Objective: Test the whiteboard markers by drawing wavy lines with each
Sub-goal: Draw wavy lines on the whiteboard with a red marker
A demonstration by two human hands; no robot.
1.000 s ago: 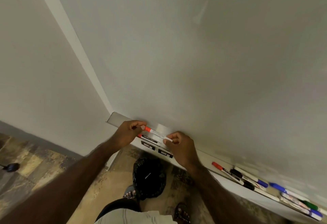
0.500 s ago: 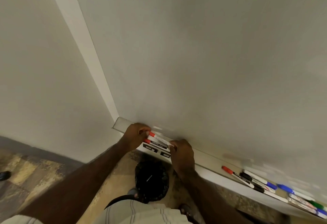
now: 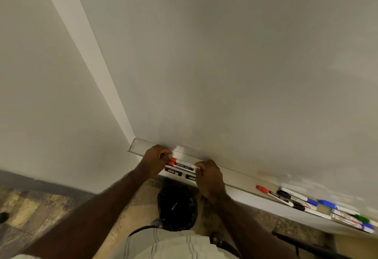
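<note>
A blank whiteboard [image 3: 235, 70] fills the upper view, with a marker tray [image 3: 237, 177] along its bottom edge. At the tray's left end my left hand [image 3: 155, 160] pinches the red cap end of a red marker [image 3: 183, 161], and my right hand [image 3: 208, 177] holds its white barrel end. A second red marker [image 3: 180, 165] lies just below it on the tray. Further right on the tray lie several markers: a red one [image 3: 274, 195], a black one [image 3: 300, 207], blue ones [image 3: 327, 203] and a green one [image 3: 362, 218].
A black bin with a dark liner [image 3: 177, 207] stands on the tiled floor [image 3: 41, 207] under the tray, between my arms. The plain wall [image 3: 41, 85] lies left of the board's frame. A dark bar [image 3: 306, 244] shows at the lower right.
The camera has tilted up and closer to the board. Both hands have stayed on the red marker at the tray's left end, lowering it beside the second red marker.
</note>
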